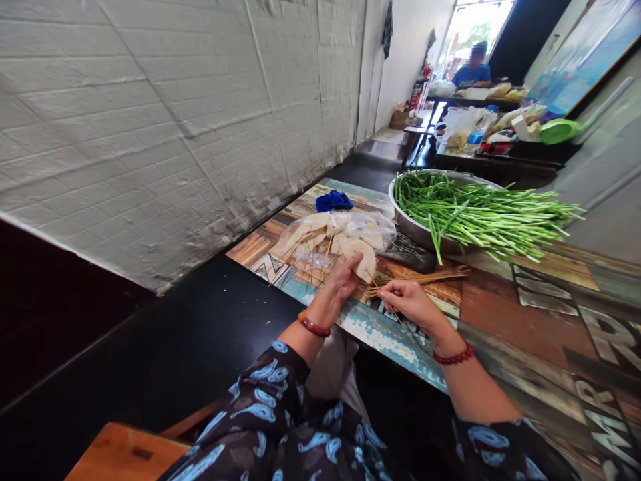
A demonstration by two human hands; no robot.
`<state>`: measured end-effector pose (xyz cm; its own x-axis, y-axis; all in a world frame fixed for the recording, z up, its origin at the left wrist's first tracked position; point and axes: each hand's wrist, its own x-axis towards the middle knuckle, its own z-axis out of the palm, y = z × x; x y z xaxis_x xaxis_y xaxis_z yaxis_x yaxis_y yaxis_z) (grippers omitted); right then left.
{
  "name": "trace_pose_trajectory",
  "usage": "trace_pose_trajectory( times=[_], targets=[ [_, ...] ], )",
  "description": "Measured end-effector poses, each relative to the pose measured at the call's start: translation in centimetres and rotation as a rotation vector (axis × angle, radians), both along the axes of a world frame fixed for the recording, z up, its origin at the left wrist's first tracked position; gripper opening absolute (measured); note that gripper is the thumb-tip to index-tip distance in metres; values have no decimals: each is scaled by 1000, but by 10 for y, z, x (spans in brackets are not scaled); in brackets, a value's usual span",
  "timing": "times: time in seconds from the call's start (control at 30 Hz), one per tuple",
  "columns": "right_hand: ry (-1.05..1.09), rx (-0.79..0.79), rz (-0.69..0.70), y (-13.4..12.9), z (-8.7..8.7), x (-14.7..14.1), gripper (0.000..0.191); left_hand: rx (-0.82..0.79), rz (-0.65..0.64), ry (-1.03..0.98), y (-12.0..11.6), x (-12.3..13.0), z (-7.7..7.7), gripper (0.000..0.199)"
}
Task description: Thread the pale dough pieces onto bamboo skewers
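Note:
My left hand (344,275) is closed on a pale, flat, rounded slice of food (364,259), perhaps tofu, with the thumb on top of it. In my right hand (408,300) a thin wooden skewer (395,315) is pinched between thumb and fingers, its upper end at the slice's lower right edge. Whether the tip is inside the slice I cannot tell. Beyond my left hand, more pale slices (308,229) with skewers in them lie on a clear plastic bag (388,227). A bundle of loose skewers (435,275) rests on the table past my right hand.
A metal basin (415,230) heaped with long green stalks (481,214) stands on the patterned table (501,314). Behind the bag lies a blue cloth (333,200). A white wall (200,133) runs along the left. Further back, a person (473,73) sits at a cluttered table.

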<state>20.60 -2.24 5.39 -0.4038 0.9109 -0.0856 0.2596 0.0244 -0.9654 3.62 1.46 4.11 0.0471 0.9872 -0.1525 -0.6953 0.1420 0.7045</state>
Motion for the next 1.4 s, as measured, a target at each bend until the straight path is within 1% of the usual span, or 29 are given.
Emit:
trace_pose_trajectory(
  times=[0.07,0.2,0.3,0.4,0.57,0.7,0.97,1.13,1.23,1.4],
  targets=[
    [4,2,2,-1,0,-1,37,-5,7,1,-1,0,-1,20],
    [5,-1,2,-1,0,-1,37,-59,24,2,1,-3,2,18],
    [10,-12,11,-1,-1,0,36,-4,7,-23,2,-4,3,26],
    [3,4,19,-1,-5,0,35,20,16,-27,4,-4,2,28],
    [1,48,-14,0,-10,-3,34,-53,55,30,4,-2,3,26],
    [-11,55,-17,1,-12,-5,31,-48,49,17,4,-1,4,23],
    [-55,121,-70,4,-16,-8,31,-41,53,-4,5,-2,2,21],
    [-30,95,-98,6,-18,-12,31,-76,61,14,4,2,3,20],
    [4,68,-105,7,-16,-11,32,-83,49,9,5,3,3,21],
    [12,-4,-17,1,-3,-2,35,-69,29,20,7,-1,3,27]
  ],
)
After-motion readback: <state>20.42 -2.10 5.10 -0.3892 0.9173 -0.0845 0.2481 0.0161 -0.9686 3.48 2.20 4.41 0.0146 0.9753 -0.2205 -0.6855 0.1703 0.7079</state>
